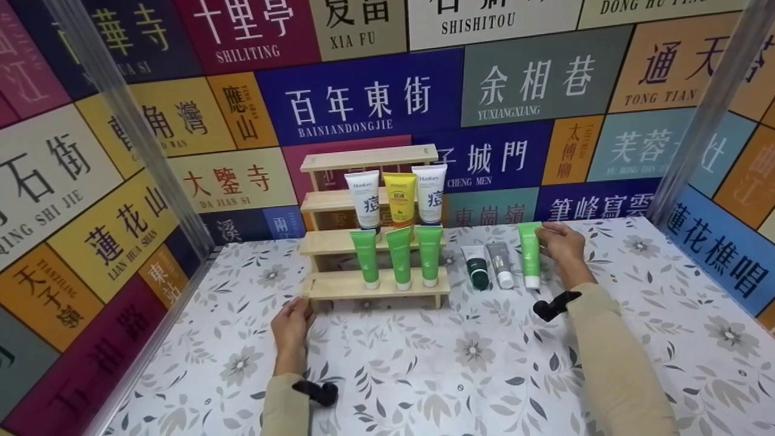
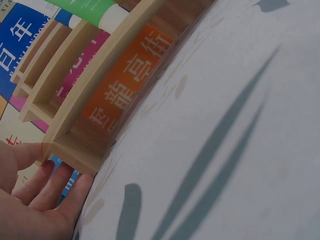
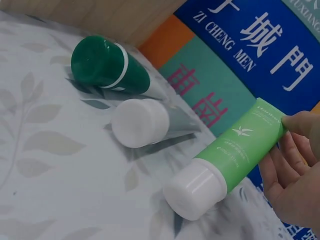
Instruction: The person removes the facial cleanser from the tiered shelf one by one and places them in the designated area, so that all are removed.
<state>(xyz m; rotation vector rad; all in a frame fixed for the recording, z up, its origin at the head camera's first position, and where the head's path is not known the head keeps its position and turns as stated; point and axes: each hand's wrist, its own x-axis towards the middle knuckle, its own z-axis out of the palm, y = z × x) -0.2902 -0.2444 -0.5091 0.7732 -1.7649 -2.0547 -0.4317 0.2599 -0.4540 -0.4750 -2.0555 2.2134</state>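
Note:
My right hand (image 1: 563, 245) pinches a light green squeeze tube (image 3: 240, 142) near its flat crimped end, the white cap pointing down toward the cloth. Beside it lie a grey tube with a white cap (image 1: 501, 266) and a tube with a dark green cap (image 1: 476, 269). My left hand (image 1: 292, 330) grips the lower left corner of a wooden step stand (image 1: 387, 293), thumb over the edge and fingers around the end. On the bottom step stand three green tubes (image 1: 401, 259). Behind them are two white tubes (image 1: 364, 197) and a yellow tube (image 1: 399, 197).
A white cloth with grey leaves and flowers (image 1: 472, 351) covers the table. Colourful sign-printed panels (image 1: 363, 97) rise behind it and on the sides, with clear upright posts (image 1: 702, 115) at the corners. Bare wood shows on the stand's top step (image 1: 369, 158).

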